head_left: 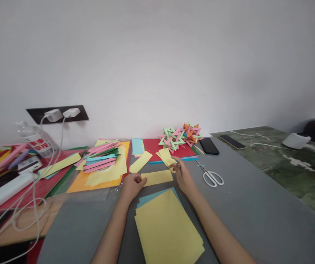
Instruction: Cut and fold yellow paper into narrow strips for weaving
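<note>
My left hand [131,187] pinches the left end of a yellow paper strip [158,178] between thumb and curled fingers. The strip lies crosswise on the grey table. Just past its right end is my right hand [184,176], fingers bent and slightly apart, close to the lower end of a second yellow strip [166,157]; whether it touches that strip is hard to see. A third yellow strip [140,162] lies slanted to the left. Between my forearms sits a stack of yellow sheets [168,227] with blue paper [160,198] under its far edge.
White-handled scissors [213,179] and a black phone [209,146] lie to the right. Folded-paper star models [172,139] stand by the wall. Coloured strips [102,157] lie at left, with a bottle [37,141], white cables [33,198] and a power strip [7,193].
</note>
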A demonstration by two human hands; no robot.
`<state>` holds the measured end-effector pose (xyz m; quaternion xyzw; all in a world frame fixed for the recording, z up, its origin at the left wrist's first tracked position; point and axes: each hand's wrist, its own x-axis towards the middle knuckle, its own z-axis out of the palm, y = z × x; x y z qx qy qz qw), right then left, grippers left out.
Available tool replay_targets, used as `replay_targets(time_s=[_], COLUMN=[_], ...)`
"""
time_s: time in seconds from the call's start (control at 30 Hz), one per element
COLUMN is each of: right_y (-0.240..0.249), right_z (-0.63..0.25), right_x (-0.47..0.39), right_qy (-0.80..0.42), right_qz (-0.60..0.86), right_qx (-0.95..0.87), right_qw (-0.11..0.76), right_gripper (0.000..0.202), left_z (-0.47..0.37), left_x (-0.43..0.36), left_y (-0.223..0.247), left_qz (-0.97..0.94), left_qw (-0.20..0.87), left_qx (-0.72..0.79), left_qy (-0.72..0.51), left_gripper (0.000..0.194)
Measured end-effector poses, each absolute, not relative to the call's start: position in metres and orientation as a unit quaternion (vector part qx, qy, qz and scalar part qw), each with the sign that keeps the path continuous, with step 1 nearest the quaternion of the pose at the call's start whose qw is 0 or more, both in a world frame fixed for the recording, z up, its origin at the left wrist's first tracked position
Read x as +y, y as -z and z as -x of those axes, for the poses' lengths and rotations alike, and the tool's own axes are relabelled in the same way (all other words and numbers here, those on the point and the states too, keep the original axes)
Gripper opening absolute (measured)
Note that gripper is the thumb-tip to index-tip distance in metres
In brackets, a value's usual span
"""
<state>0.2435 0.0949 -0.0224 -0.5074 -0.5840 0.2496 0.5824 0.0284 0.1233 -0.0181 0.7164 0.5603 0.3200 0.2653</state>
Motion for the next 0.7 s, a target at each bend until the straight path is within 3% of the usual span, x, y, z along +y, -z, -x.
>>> replay_targets(time_s=[0.13,0.27,0.53,0.7], right_y=[0.02,0.026,0.034,0.035], right_z=[-0.243,-0.237,-0.224,-0.222], right_x=[0.094,0.101,0.102,0.1], right_qy=[-0.244,-0.318,-0.387,-0.361], right_qz=[0.538,0.53,0.498,0.516], right_qx=[-0.541,-0.477,-0.48,-0.511], right_qw=[0.599,0.625,0.61,0.585], right_gripper=[0.037,0.042,0.032,0.022], left_z=[-0.032,-0.036,-0.037,-0.038], left_x=[0.12,0.118,0.116,0.115], left_y=[0.013,0.009,0.008,0.008], left_qz=[-0.733,-0.74,-0.748,-0.747], left_qw=[0.215,0.192,0.166,0.153], left_qx=[0.587,0.607,0.614,0.619], left_qy=[-0.268,-0.219,-0.189,-0.188], left_gripper=[0.03,0.026,0.024,0.024])
